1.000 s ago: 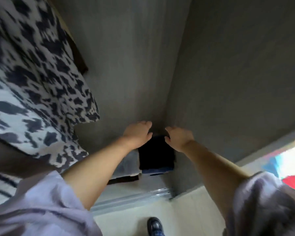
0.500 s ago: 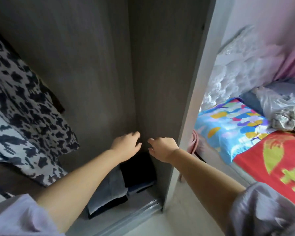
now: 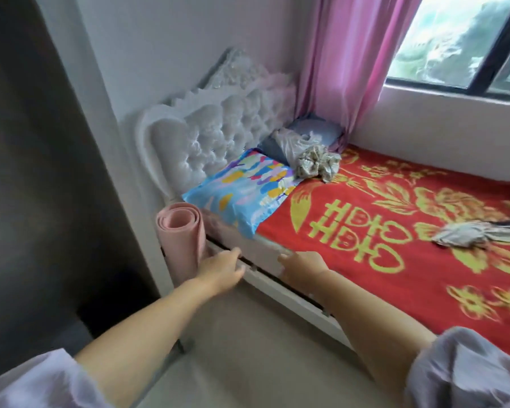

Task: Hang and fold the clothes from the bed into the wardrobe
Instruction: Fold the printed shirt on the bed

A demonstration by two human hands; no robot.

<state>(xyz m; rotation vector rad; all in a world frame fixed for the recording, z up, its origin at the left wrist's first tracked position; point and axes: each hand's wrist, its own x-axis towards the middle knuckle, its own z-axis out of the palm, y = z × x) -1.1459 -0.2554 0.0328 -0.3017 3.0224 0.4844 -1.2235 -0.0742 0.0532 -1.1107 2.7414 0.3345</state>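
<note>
Both the left hand (image 3: 220,270) and right hand (image 3: 302,267) reach toward the bed (image 3: 395,260), fingers loose and holding nothing. Clothes wait there: a crumpled bundle (image 3: 317,162) beside the pillow (image 3: 242,187), a grey garment (image 3: 465,233) farther down. Best lift one piece whole, with both hands.

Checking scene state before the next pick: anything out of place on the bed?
Yes, loose clothes. A crumpled patterned garment sits bunched beside the colourful pillow near the headboard, and a rumpled grey garment lies unfolded on the red blanket at the right edge. Both hands empty.
</note>
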